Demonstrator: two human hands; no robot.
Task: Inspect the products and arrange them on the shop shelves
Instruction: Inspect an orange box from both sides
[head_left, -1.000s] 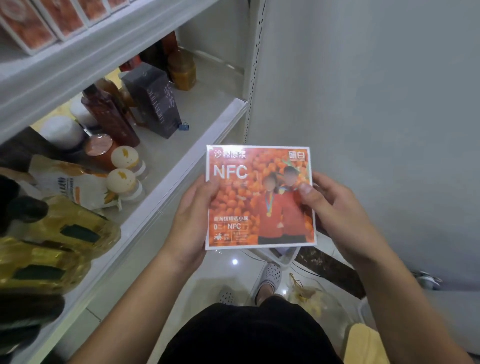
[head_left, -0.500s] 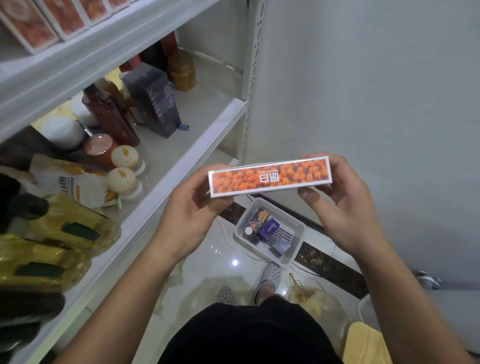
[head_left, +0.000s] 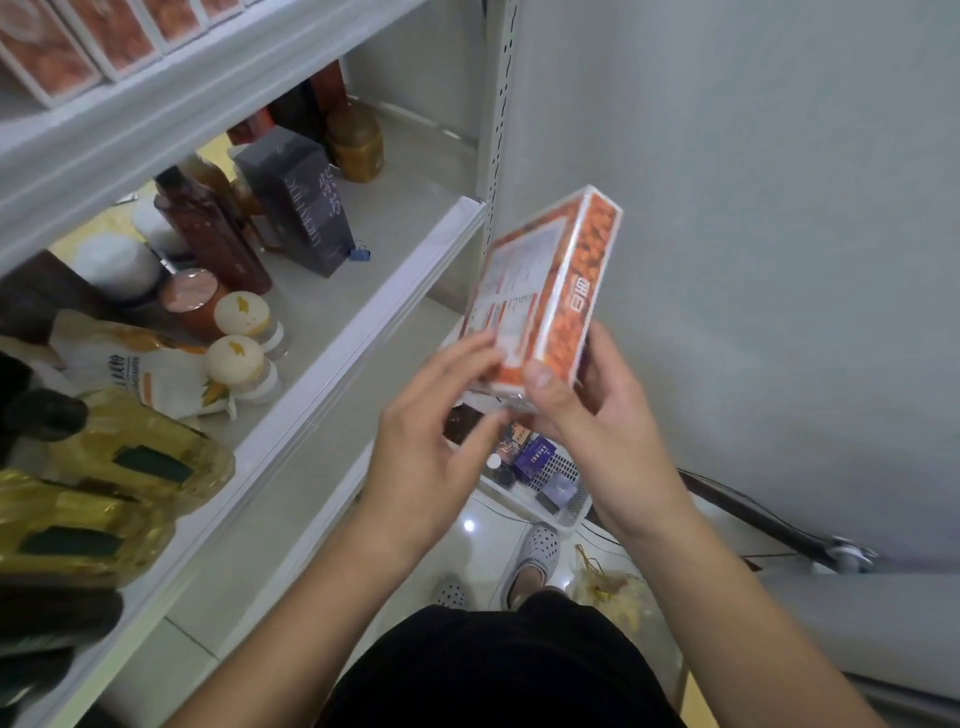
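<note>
The right hand (head_left: 597, 415) is clamping its grip on only the bottom end of the orange box (head_left: 535, 280), while the left hand (head_left: 431, 431) is spreading loose fingers, seemingly just brushing the label face (blur is hiding contact). Held up on end, the glossy box is risking a slip into the basket (head_left: 569, 517) below, short of the shelf (head_left: 363, 332).
</note>
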